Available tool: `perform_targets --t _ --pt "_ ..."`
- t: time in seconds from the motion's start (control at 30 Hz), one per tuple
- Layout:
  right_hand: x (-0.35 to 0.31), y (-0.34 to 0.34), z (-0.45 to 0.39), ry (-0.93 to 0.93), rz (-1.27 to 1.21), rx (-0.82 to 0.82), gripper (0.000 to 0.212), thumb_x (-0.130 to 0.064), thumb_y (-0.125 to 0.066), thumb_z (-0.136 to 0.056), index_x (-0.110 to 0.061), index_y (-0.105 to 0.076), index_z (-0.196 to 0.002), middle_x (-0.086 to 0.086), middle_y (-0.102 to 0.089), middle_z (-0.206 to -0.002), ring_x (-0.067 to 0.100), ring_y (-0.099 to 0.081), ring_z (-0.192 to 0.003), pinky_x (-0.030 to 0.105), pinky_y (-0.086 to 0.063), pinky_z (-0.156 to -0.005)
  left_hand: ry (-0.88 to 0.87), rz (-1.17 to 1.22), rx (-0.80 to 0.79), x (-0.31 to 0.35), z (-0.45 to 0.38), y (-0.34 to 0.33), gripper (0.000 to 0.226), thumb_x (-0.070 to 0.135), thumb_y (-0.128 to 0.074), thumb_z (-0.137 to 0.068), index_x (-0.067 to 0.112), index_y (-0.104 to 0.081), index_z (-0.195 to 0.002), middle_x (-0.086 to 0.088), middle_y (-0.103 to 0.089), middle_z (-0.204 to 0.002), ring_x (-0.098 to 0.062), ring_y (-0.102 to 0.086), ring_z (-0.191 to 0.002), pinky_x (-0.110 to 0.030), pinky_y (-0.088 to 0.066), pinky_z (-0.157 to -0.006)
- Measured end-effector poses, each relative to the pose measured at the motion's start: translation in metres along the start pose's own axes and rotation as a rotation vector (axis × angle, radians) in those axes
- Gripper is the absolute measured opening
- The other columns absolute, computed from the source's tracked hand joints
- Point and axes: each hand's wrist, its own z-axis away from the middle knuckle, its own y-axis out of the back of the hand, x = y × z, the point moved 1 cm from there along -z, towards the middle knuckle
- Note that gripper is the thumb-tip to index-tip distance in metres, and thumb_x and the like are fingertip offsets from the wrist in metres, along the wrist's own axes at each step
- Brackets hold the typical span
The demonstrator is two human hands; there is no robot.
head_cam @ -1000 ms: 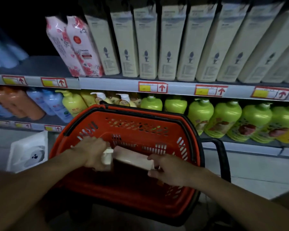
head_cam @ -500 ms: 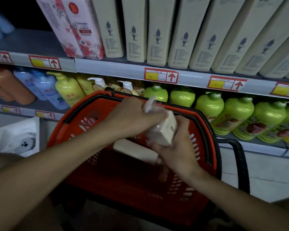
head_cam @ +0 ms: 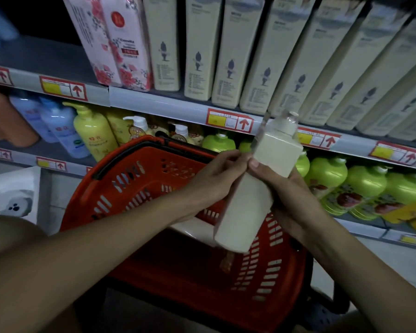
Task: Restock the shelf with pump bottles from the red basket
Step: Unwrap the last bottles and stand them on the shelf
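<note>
I see both hands, left hand (head_cam: 216, 179) and right hand (head_cam: 281, 186), gripping one cream pump bottle (head_cam: 257, 188) above the red basket (head_cam: 135, 188), not yet shelved, with seemingly another bottle (head_cam: 192, 228) left inside.

The tall pink floral-printed carton (head_cam: 127, 44) on the far upper shelf reads "Camellia". The red-bordered paper price tags (head_cam: 229, 121) along the grey shelf edges bear red upward arrows; their print is too small to read.

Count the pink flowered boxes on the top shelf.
2. One pink box stands leftmost on the top shelf, the other right beside it; more may be hidden behind them.
</note>
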Motion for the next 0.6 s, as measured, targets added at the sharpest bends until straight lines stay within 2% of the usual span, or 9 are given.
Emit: perform_targets --t 0.07,0.1,0.17,0.23,0.33,0.43,0.5,0.6 --pt "-0.005 -0.001 0.0 -0.005 -0.066 -0.004 0.066 -0.019 -0.078 -0.082 -0.002 -0.052 -0.14 0.03 -0.059 -0.136 0.041 -0.063 -0.12 0.046 -0.058 -0.095 0.021 0.048 -0.15 0.002 0.002 0.0 0.025 0.067 -0.056 -0.086 0.063 -0.063 -0.109 0.031 -0.07 -0.112 0.011 -0.065 -0.105 -0.031 -0.051 -0.093" --pt "-0.007 0.0 0.0 -0.022 -0.142 -0.029 0.065 -0.023 -0.075 -0.085 -0.002 -0.051 -0.141 0.031 -0.059 -0.136 0.04 -0.063 -0.119 0.048 -0.056 -0.097 0.042 0.096 -0.214 0.002 0.003 0.001 0.028 0.057 -0.06 -0.09 0.058 -0.061 -0.118 0.023 -0.071 -0.119 0.002 -0.066 -0.113 -0.04 -0.052 -0.099" --pt "-0.009 0.005 -0.002 -0.098 -0.322 -0.063 0.061 -0.039 -0.068 -0.089 -0.005 -0.057 -0.139 0.026 -0.065 -0.126 0.035 -0.064 -0.114 0.049 -0.054 -0.1 0.108 0.214 -0.311 0.001 0.002 0.006 0.055 0.04 -0.072 -0.088 0.047 -0.052 -0.138 0.008 -0.069 -0.131 -0.015 -0.065 -0.123 -0.052 -0.049 -0.105" --pt "-0.01 0.01 -0.005 -0.184 -0.416 -0.065 0.063 -0.053 -0.063 -0.088 -0.01 -0.061 -0.134 0.017 -0.065 -0.116 0.033 -0.062 -0.113 0.049 -0.051 -0.104 0.172 0.291 -0.358 0.0 0.003 0.008 0.072 0.028 -0.081 -0.082 0.041 -0.047 -0.144 -0.002 -0.07 -0.13 -0.023 -0.067 -0.121 -0.053 -0.051 -0.104" --pt "-0.011 0.015 -0.011 -0.213 -0.34 -0.064 0.062 -0.061 -0.056 -0.086 -0.011 -0.066 -0.123 0.013 -0.068 -0.104 0.029 -0.067 -0.097 0.043 -0.058 -0.089 0.165 0.235 -0.295 -0.001 0.004 0.004 0.076 0.021 -0.085 -0.078 0.034 -0.049 -0.143 -0.004 -0.077 -0.115 -0.024 -0.074 -0.107 -0.048 -0.06 -0.091" --pt "-0.01 0.01 -0.013 -0.184 -0.175 -0.052 0.062 -0.063 -0.054 -0.089 -0.013 -0.07 -0.122 0.013 -0.073 -0.102 0.027 -0.072 -0.091 0.039 -0.06 -0.08 0.122 0.199 -0.179 -0.003 0.005 -0.001 0.078 0.023 -0.091 -0.068 0.032 -0.053 -0.136 -0.003 -0.079 -0.107 -0.024 -0.076 -0.1 -0.054 -0.06 -0.089" --pt "-0.008 0.005 -0.013 -0.129 -0.055 -0.067 0.052 -0.058 -0.059 -0.089 -0.019 -0.072 -0.12 0.014 -0.075 -0.105 0.027 -0.074 -0.094 0.041 -0.061 -0.081 0.096 0.212 -0.119 -0.006 0.008 -0.002 0.076 0.026 -0.093 -0.065 0.034 -0.057 -0.131 -0.001 -0.079 -0.106 -0.022 -0.077 -0.098 -0.053 -0.061 -0.087" --pt "-0.003 0.0 -0.006 -0.074 0.052 -0.043 0.042 -0.048 -0.066 -0.088 -0.021 -0.072 -0.119 0.017 -0.075 -0.115 0.035 -0.072 -0.106 0.051 -0.059 -0.094 0.048 0.199 -0.063 -0.007 0.017 0.0 0.07 0.02 -0.092 -0.069 0.039 -0.058 -0.127 0.001 -0.079 -0.105 -0.019 -0.076 -0.098 -0.049 -0.062 -0.086"
